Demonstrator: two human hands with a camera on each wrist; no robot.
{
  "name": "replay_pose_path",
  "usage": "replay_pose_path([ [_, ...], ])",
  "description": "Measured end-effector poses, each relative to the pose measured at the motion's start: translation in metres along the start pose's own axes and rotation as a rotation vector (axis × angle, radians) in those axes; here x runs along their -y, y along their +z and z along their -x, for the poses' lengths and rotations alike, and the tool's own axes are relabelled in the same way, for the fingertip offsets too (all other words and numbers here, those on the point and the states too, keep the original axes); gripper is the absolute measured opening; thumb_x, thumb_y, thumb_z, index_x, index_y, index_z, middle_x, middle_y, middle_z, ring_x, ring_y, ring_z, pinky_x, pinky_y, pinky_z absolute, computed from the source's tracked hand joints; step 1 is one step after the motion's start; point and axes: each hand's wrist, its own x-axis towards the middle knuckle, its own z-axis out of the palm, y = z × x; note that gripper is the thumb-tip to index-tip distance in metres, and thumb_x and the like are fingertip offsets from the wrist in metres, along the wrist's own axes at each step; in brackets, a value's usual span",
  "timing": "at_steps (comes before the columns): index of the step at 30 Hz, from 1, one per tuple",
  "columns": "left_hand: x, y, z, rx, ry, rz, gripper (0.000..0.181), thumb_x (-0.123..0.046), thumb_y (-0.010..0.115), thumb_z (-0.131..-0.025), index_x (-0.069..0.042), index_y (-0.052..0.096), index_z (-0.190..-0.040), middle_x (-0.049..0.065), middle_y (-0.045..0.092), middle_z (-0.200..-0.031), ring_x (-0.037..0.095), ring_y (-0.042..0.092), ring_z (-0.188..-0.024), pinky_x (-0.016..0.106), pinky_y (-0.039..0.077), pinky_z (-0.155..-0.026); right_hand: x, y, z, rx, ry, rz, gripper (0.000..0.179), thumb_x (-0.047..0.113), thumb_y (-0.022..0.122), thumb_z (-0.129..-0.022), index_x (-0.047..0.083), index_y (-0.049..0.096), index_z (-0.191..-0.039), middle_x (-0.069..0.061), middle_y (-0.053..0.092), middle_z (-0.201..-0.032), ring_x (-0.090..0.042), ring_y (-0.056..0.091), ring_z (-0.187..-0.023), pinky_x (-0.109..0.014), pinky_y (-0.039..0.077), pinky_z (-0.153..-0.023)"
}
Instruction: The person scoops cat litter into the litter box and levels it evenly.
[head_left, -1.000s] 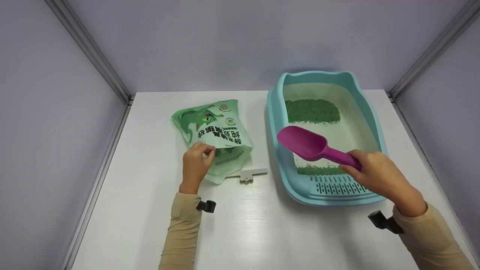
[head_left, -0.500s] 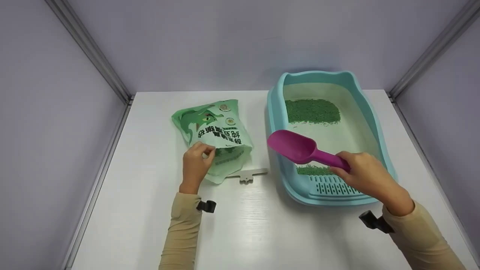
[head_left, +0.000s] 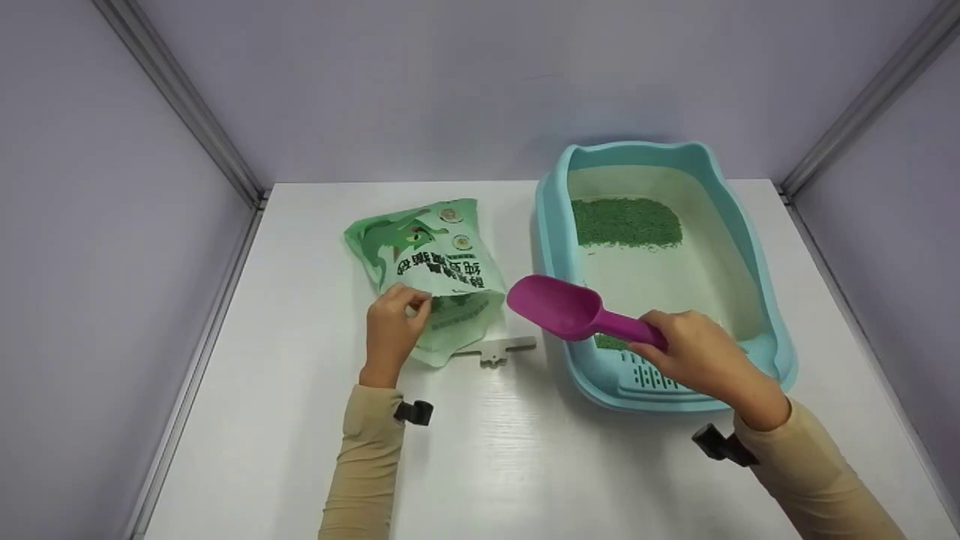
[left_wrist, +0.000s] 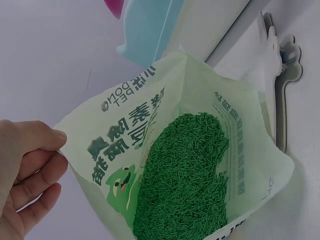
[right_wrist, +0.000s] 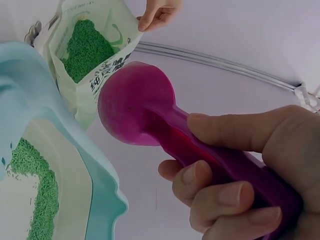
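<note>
My left hand (head_left: 395, 324) pinches the upper lip of a pale green cat litter bag (head_left: 439, 251) that lies on the table. The bag's mouth gapes toward me, and green litter pellets (left_wrist: 180, 180) show inside it in the left wrist view. My right hand (head_left: 694, 351) grips the handle of a magenta litter scoop (head_left: 556, 306). The scoop's bowl hangs just right of the bag's mouth, over the left rim of the blue litter box (head_left: 555, 225). No pellets show in the bowl in the head view.
Inside the litter box, green pellets (head_left: 628, 223) lie in a patch at the back and a strip near the slotted front step (head_left: 652, 375). A grey clip (head_left: 493, 351) lies on the white table (head_left: 480, 465) below the bag. Pale walls (head_left: 450, 90) enclose the table.
My right hand has carried the scoop leftward and slightly toward me, from above the litter box to beside the bag. My left hand and the bag have stayed still.
</note>
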Motion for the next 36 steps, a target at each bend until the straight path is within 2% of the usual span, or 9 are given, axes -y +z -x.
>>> replay_pose_path([
  [13, 0.000, 0.000, -0.001, 0.002, -0.005, 0.000, 0.005, -0.002, 0.070, -0.083, -0.005, 0.073, -0.081, 0.009, 0.065, -0.074, 0.020, 0.067, -0.067, 0.033, 0.057, -0.062, 0.006, 0.015, -0.005, 0.020, -0.018, -0.022, 0.017, 0.016, 0.072, -0.084, 0.002, 0.063, -0.082, 0.001, 0.046, -0.056, -0.007, 0.036, -0.053, -0.018, 0.028, -0.048],
  [25, -0.002, -0.001, -0.002, 0.009, -0.020, 0.001, 0.005, -0.001, 0.070, -0.083, -0.004, 0.073, -0.080, 0.010, 0.066, -0.074, 0.021, 0.067, -0.068, 0.034, 0.057, -0.063, 0.013, 0.040, -0.014, 0.055, -0.029, -0.048, 0.018, 0.014, 0.073, -0.083, 0.000, 0.061, -0.081, -0.002, 0.047, -0.057, -0.008, 0.038, -0.053, -0.018, 0.028, -0.048],
  [36, -0.001, 0.001, -0.002, -0.002, -0.009, -0.017, 0.005, -0.003, 0.070, -0.083, -0.003, 0.072, -0.079, 0.010, 0.066, -0.074, 0.021, 0.067, -0.067, 0.034, 0.057, -0.062, 0.021, 0.062, -0.019, 0.005, -0.046, -0.011, 0.020, 0.014, 0.072, -0.082, 0.001, 0.058, -0.076, -0.002, 0.043, -0.056, -0.010, 0.035, -0.053, -0.020, 0.028, -0.047],
])
